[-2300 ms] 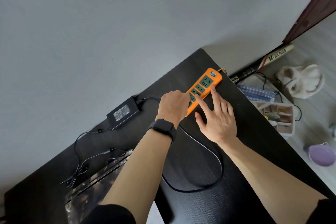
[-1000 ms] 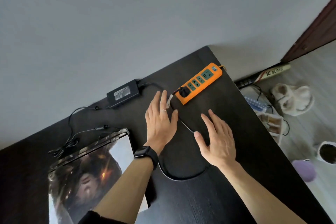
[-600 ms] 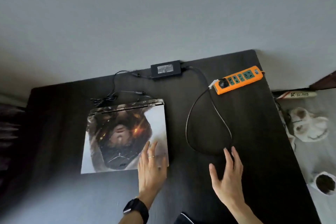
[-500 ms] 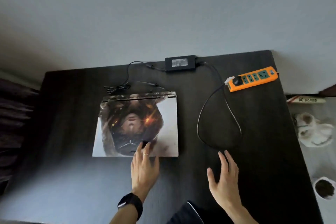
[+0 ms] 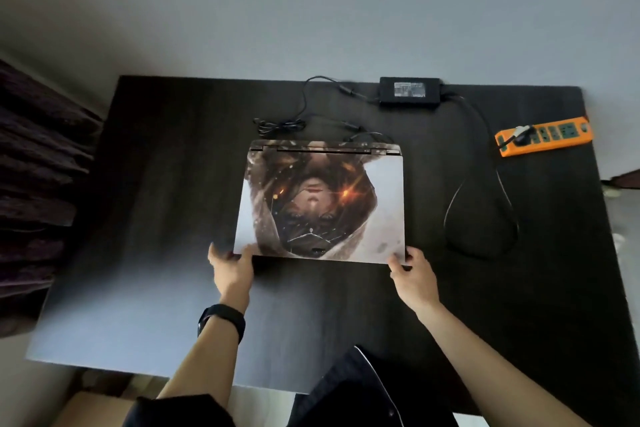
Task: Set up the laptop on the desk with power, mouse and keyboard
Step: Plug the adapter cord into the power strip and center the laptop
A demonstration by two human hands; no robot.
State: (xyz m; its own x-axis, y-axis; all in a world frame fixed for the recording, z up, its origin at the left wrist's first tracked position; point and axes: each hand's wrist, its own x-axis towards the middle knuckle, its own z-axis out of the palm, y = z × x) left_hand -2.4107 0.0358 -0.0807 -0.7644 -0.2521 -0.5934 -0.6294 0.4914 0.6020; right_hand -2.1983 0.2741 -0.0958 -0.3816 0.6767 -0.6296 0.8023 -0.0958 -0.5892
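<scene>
The closed laptop [image 5: 381,204], its lid covered by a picture skin, lies in the middle of the black desk [image 5: 166,204]. My left hand [image 5: 231,267] grips its near left corner. My right hand [image 5: 412,274] grips its near right corner. A black power brick [image 5: 410,92] sits at the desk's far edge. One thin cable [image 5: 304,107] runs from the brick towards the laptop's back edge. A thicker cable [image 5: 509,204] loops to a plug in the orange power strip [image 5: 543,136] at the far right. No mouse or keyboard is in view.
A grey wall stands right behind the desk. Dark folded fabric [image 5: 38,184] lies beyond the desk's left edge. Below the near desk edge a dark bag or chair part [image 5: 356,388] shows between my arms.
My hands left the power strip with a plug now in it. The view swung left to the laptop, and both hands took hold of its near corners.
</scene>
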